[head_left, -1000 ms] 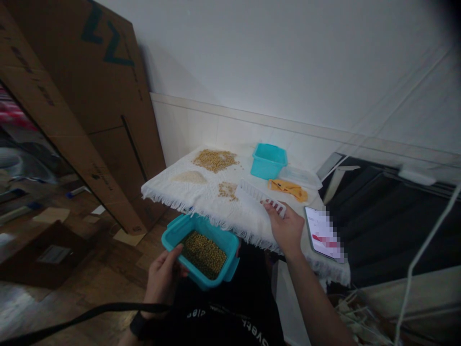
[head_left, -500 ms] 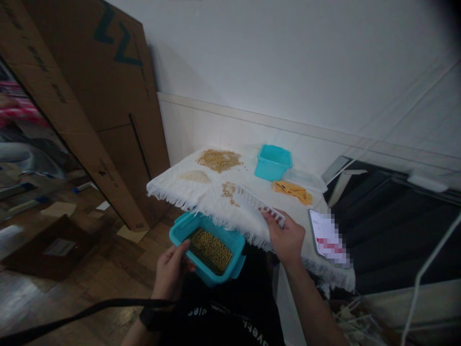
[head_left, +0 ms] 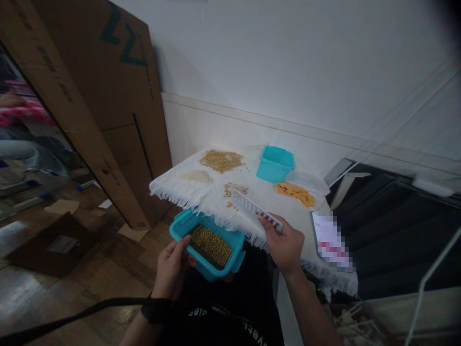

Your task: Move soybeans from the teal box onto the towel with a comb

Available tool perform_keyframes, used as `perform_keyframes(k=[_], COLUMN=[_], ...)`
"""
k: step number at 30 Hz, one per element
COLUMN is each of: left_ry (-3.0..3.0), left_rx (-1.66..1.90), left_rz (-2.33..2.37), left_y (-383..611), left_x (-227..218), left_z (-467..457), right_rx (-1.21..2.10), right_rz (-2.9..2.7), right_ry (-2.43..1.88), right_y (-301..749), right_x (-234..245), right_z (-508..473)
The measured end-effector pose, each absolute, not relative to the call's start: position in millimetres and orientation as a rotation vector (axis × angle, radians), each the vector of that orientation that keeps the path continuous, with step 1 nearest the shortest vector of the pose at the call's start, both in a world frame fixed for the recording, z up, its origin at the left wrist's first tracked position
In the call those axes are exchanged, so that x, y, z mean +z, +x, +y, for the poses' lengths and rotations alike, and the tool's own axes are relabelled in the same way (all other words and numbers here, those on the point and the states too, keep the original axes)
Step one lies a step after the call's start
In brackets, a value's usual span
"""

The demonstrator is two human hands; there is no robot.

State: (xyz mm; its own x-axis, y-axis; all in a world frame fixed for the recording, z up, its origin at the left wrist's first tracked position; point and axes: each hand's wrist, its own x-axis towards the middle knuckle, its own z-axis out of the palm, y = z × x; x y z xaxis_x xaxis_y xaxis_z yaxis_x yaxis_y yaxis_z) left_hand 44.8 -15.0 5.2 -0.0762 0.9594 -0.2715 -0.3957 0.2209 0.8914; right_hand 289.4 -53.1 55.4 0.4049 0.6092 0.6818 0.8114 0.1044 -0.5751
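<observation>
- Tub [head_left: 234, 239], beans [head_left: 211, 245] inside, gripped by left hand [head_left: 171, 264] at its 9 o'clock.
- Slotted strip [head_left: 243, 204] gripped by right hand [head_left: 286, 242], at that hand's 10 o'clock.
- Loose beans [head_left: 228, 188] at strip's 10 o'clock.

Turquoise tub [head_left: 212, 274] holds beans [head_left: 213, 244] right of the left hand [head_left: 171, 265]; white slotted strip [head_left: 251, 208] slants leftward from the right hand [head_left: 287, 243]
</observation>
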Motion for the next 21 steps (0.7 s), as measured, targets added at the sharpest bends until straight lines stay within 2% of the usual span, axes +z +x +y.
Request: perform_keyframes(k=[9, 21], left_ry=[0.619, 0.642], left_rx=[1.277, 1.26], left_rz=[1.094, 1.079], left_y=[45.9, 44.4], left_x=[4.6, 6.6], left_z=[-14.7, -13.7], right_rx=[-0.33, -0.288], right_rz=[-1.325, -1.449], right_ry=[-1.586, -1.533], right_y=[281.5, 257.8], right_x=[51.6, 50.9], right_z=[-61.0, -76.3])
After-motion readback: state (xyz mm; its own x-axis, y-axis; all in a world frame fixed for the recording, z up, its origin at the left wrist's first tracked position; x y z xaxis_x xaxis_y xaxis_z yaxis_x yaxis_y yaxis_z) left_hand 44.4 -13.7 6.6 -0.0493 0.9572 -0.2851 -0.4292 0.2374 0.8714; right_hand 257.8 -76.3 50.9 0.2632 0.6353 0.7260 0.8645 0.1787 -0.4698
